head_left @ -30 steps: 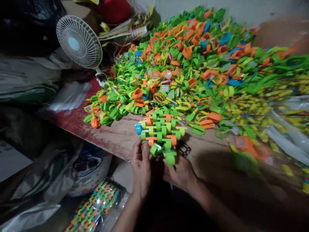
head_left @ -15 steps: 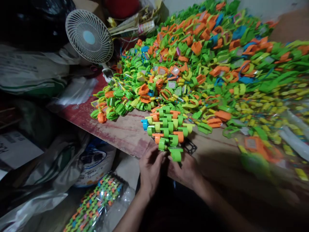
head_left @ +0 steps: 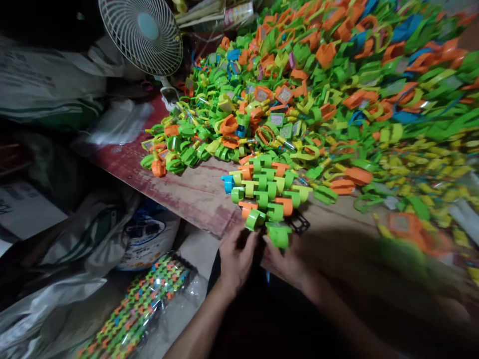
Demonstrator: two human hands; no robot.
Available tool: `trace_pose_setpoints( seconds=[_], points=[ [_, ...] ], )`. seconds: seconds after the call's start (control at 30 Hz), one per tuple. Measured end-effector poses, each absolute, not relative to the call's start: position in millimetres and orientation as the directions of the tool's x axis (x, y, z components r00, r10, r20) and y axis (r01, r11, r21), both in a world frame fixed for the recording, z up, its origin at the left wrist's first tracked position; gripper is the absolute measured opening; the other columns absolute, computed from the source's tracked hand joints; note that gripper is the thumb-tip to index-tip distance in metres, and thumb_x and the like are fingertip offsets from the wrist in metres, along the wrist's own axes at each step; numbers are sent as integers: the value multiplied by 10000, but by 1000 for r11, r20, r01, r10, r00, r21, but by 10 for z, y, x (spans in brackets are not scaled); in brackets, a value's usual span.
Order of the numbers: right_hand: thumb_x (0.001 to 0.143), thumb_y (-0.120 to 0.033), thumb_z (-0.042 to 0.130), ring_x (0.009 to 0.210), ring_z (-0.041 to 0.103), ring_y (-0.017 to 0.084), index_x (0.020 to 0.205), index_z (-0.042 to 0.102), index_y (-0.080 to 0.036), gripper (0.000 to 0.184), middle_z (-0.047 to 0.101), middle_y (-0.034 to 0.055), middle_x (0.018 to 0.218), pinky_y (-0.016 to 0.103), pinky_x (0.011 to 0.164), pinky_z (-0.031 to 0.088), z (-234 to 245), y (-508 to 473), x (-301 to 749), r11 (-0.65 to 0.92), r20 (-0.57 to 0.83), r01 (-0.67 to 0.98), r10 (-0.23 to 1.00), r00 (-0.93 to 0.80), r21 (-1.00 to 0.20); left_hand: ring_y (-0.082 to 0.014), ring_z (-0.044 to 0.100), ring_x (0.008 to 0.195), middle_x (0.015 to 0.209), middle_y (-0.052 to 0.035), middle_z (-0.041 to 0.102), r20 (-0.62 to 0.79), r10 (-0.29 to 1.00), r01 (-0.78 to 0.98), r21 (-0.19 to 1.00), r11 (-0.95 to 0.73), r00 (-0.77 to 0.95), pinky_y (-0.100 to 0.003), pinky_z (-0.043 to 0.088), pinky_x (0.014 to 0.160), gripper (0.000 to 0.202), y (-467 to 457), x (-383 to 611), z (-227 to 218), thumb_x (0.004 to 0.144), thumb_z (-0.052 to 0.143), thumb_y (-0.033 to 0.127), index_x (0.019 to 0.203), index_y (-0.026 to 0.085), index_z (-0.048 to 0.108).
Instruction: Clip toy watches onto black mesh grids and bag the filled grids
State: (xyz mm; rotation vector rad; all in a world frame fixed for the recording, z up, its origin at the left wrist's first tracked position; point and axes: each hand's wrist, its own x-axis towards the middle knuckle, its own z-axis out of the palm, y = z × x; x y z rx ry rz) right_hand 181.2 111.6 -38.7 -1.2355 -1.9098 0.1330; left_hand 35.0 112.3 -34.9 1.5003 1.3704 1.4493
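A cluster of plastic toy watches [head_left: 262, 187], in green, yellow, orange and blue, sits in staggered rows on a black holder [head_left: 300, 223] at the table's near edge. My left hand [head_left: 238, 254] is closed at the cluster's near end, thumb and fingers around the bottom of a green toy watch [head_left: 255, 219] that leans to one side. Beside it, my right hand [head_left: 290, 262] pinches another green toy watch [head_left: 279, 235], slightly apart from the rows. The fingertips of both hands are partly hidden behind these pieces.
A large heap of loose toy watches [head_left: 277, 99] covers the table's back and right. Small yellow pieces [head_left: 422, 159] lie at the right. A white fan [head_left: 145, 32] stands back left, near clear plastic bags [head_left: 119, 124]. Below left is a bagged pack of arranged toy watches [head_left: 138, 309].
The camera view has tilted down a little, so the heap and fan sit higher. The green toy watch at my left hand has tipped; both hands stay near the cluster's end.
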Motion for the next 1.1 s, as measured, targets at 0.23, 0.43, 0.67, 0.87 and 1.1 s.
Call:
trace_pose_setpoints(
  seconds=[0.23,0.43,0.67,0.87,1.1],
  points=[
    [918,-203,518,750,687,204,938,611,-205,96,699,70,834,315,643,595,-415,1099,1827,490,571,716,806,-155,-497,-122,641,656,808,-11,690,51,990,-71,996,-60,-131,-209,528,612,225,1204,497,-321,839,680,367,968,193,620],
    [922,-242,526,752,691,200,861,656,-189,153,704,69,769,290,704,585,-409,1095,1821,479,576,739,803,-151,-474,-122,656,716,861,-13,693,-58,983,-229,973,17,-175,-199,529,638,317,1210,537,-241,750,764,329,990,187,614],
    [904,-248,539,695,695,192,855,658,-175,147,708,63,739,280,653,570,-346,1116,1824,465,562,748,813,-150,-474,-109,613,645,750,3,674,-191,965,-294,947,133,-179,-203,510,610,325,1209,562,-209,710,761,287,982,147,650],
    [901,-261,520,604,659,191,777,644,-191,188,682,62,668,282,569,543,-342,1098,1812,435,584,807,799,-142,-399,-107,596,620,709,18,658,-216,969,-296,940,173,-120,-201,489,593,314,1303,523,-112,636,800,270,888,151,655],
    [890,-226,542,657,636,187,814,642,-177,134,639,57,663,283,645,552,-396,1083,1831,449,559,785,814,-161,-427,-153,624,634,673,-22,687,-50,998,-97,994,46,-38,-246,504,606,268,1321,452,-98,774,701,406,792,140,719]
  ],
)
